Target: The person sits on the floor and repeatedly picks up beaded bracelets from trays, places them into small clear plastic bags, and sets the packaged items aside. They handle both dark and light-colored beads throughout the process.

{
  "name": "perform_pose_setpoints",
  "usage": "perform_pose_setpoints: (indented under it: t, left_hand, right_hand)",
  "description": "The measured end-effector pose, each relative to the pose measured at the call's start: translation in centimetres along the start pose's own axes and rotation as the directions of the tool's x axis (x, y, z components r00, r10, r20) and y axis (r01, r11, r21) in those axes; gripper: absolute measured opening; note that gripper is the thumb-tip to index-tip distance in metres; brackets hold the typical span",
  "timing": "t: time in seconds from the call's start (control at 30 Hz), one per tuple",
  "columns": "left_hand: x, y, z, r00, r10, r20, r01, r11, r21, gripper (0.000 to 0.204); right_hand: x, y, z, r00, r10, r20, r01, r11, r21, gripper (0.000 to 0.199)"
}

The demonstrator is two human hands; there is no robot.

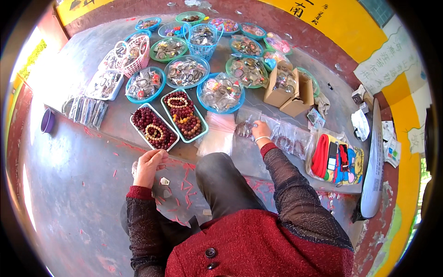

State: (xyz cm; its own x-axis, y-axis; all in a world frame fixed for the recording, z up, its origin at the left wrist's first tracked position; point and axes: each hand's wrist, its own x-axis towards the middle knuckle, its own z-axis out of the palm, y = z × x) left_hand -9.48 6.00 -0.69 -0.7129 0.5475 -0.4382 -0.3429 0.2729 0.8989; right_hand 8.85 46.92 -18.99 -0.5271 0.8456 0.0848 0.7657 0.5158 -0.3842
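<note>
My right hand (261,130) reaches forward onto the raised slab, its fingers bent and closed at the edge of a clear plastic bag (243,129) that holds dark bracelets. More bagged dark bracelets (287,142) lie in a row to its right, and a stack of clear flat bags (218,131) lies to its left. My left hand (151,165) hovers at the slab's near edge with fingers pinched together; what they hold, if anything, is hidden. Just beyond it stands a white tray of dark red bead bracelets (154,128), beside a second bead tray (185,114).
Bowls of bagged trinkets (221,92) crowd the back, with a blue basket (201,41) and a pink basket (134,55). Cardboard boxes (295,104) stand right of them. A bag of colourful straps (334,157) lies at right; a purple cup (47,121) sits far left.
</note>
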Motion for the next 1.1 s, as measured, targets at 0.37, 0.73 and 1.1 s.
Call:
perform_pose_setpoints:
  t: [0.37,0.73,1.1]
  left_hand:
    - [0.3,-0.5,-0.4,1.000,0.024,-0.004,-0.023,0.999,0.042,0.026]
    - [-0.2,0.0,-0.8,0.993,0.092,-0.076,-0.092,0.996,0.012,0.024]
    - [0.6,-0.8,-4.0,0.889,0.051,-0.455,-0.346,0.726,-0.594,0.027]
  right_hand:
    - [-4.1,-2.2,0.1,0.942,-0.210,0.263,0.297,0.885,-0.358,0.018]
    - [-2.8,-2.3,-1.3,0.943,-0.166,0.288,0.279,0.867,-0.414,0.022]
    - [-3.2,-12.8,-0.6,0.843,-0.392,0.368,0.461,0.879,-0.120,0.023]
